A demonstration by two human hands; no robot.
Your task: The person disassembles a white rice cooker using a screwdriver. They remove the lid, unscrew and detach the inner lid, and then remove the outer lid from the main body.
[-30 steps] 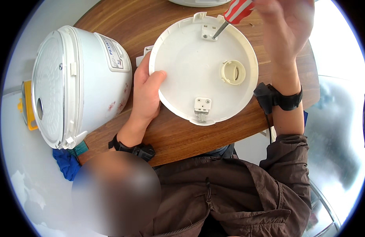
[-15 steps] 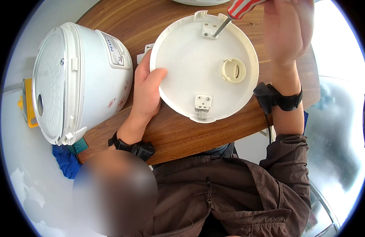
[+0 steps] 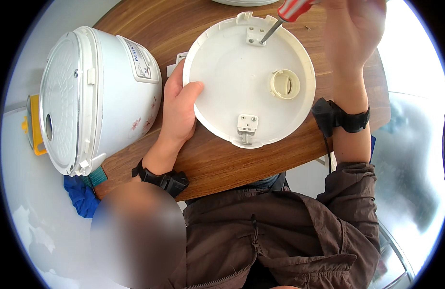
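My left hand [image 3: 180,108] grips the left rim of a round white plastic lid [image 3: 227,79], its thumb on the inner face. My right hand [image 3: 353,36], cut by the top edge and slightly blurred, is closed around the red-and-white handle of a screwdriver [image 3: 294,8]. The screwdriver's tip meets a screw in a small white bracket [image 3: 255,36] at the lid's far edge; a second screw sits beside it. Near the lid's close edge is another bracket [image 3: 247,123] with a metal piece. A round cream fitting [image 3: 284,85] rises on the right side.
A white rice cooker [image 3: 119,91] lies on its side at the left of the wooden table [image 3: 222,176]. A small screw-like piece [image 3: 307,27] rests near the right hand. Blue cloth [image 3: 82,197] and a yellow object [image 3: 36,125] are beyond the table's left edge.
My right hand has turned and shifted slightly right with the screwdriver handle, while its tip stays at the screw. The lid and my left hand are nearly unmoved.
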